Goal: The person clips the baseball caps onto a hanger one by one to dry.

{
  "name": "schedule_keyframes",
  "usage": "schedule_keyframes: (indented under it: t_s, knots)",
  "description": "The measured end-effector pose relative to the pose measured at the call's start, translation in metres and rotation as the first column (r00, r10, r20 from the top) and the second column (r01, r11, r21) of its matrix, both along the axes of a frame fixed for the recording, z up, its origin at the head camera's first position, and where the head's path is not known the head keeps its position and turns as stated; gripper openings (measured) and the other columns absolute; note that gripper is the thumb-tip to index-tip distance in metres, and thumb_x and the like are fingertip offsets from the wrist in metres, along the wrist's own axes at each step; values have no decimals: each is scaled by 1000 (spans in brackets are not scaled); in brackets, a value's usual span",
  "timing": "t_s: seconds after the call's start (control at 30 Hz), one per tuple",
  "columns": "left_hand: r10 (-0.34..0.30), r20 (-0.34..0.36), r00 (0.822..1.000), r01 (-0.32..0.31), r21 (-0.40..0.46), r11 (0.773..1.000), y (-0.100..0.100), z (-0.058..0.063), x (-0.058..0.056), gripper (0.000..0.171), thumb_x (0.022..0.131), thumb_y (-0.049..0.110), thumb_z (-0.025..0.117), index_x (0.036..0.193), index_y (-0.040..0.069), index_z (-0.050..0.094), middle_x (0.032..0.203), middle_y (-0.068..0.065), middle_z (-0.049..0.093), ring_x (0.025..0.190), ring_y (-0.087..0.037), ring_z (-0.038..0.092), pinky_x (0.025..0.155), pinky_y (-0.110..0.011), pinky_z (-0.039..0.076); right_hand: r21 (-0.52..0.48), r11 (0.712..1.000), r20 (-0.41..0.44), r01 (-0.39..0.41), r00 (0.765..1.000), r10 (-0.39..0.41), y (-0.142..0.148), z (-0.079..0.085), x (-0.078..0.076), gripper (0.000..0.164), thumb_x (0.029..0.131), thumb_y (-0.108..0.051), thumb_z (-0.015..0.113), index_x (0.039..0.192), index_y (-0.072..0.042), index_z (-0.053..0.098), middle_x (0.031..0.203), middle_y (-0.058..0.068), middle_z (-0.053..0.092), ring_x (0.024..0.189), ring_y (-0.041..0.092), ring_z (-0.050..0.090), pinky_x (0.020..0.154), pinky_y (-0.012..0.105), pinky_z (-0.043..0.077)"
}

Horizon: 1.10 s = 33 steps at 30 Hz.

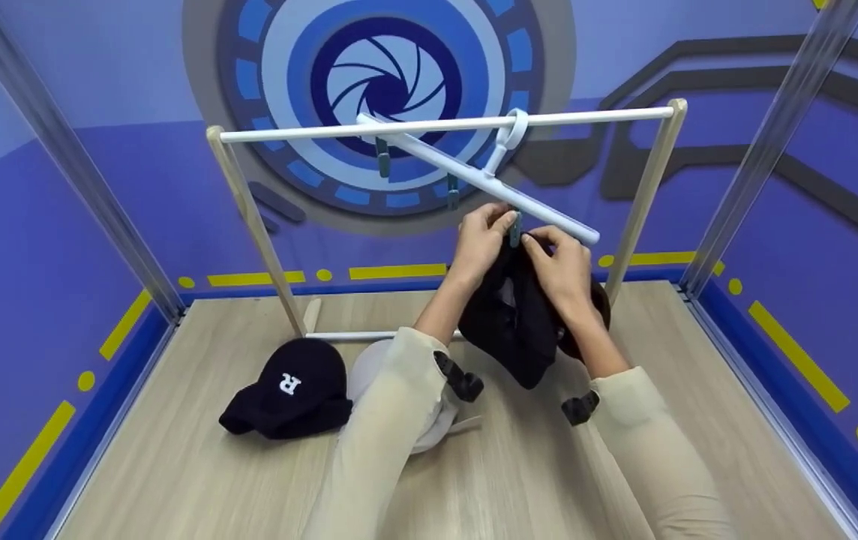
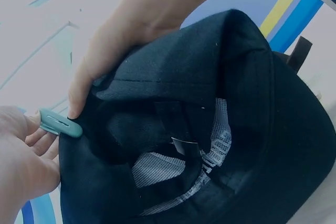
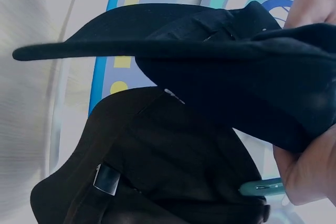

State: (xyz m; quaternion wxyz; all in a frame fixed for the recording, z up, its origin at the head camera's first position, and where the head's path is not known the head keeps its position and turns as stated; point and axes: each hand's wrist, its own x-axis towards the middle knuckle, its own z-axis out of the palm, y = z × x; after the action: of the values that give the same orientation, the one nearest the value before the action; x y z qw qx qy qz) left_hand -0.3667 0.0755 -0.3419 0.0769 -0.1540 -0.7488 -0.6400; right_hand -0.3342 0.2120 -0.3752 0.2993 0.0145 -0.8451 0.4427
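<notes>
A black cap [image 1: 511, 315] hangs crown-down between both hands, its opening and mesh lining showing in the left wrist view. My left hand [image 1: 481, 244] pinches a green clip [image 2: 60, 123] at the cap's edge. Right beside it, my right hand [image 1: 564, 274] grips the cap's edge between thumb and fingers. The clip belongs to a pale blue hanger [image 1: 474, 174], which tilts down to the right from its hook on the rack's rod. Behind the right hand, a second dark cap [image 3: 168, 156] hangs from another green clip [image 3: 262, 187].
Two more green clips, one at the left [image 1: 383, 157] and one nearer the middle [image 1: 452, 192], hang from the hanger. On the table [image 1: 174, 465] lie a navy cap [image 1: 286, 394] with a white letter and a grey cap [image 1: 436, 424], partly hidden by my left forearm. Wooden rack posts [image 1: 256, 225] stand at both sides.
</notes>
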Motion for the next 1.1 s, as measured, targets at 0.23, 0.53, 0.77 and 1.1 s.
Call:
schedule_keyframes:
  t_s: [0.23, 0.53, 0.77, 1.1]
  knots:
    - [-41, -10, 999, 41, 5, 999, -3, -4, 1, 36, 106, 17, 54, 137, -1, 61, 135, -15, 65, 125, -22, 61, 103, -30, 49, 20, 1000, 38, -23, 999, 22, 2, 2, 2, 23, 97, -29, 71, 107, -10, 77, 106, 8, 75, 104, 24, 69, 90, 40, 53]
    - [-63, -37, 997, 63, 0, 998, -10, -10, 3, 37, 107, 17, 53, 140, 2, 58, 136, -12, 64, 125, -20, 60, 104, -28, 49, 47, 996, 70, -78, 995, 75, 3, -1, 10, 27, 98, -22, 68, 119, -6, 72, 117, 13, 73, 114, 29, 65, 98, 44, 51]
    - [-94, -74, 993, 91, -49, 995, -20, -19, 10, 36, 106, 11, 52, 142, 8, 58, 135, -8, 64, 124, -16, 61, 102, -25, 49, 98, 991, 103, -89, 992, 79, 3, -9, 17, 38, 97, -13, 67, 135, -7, 63, 132, 15, 66, 124, 32, 60, 105, 48, 47]
    - [-120, -202, 972, 81, -194, 978, -45, -33, 28, 38, 103, 5, 54, 140, 5, 59, 140, -7, 62, 130, -17, 57, 108, -24, 45, 151, 986, 59, -70, 996, 61, 3, -17, 30, 54, 94, -9, 70, 145, -6, 53, 143, 19, 55, 133, 37, 51, 111, 50, 40]
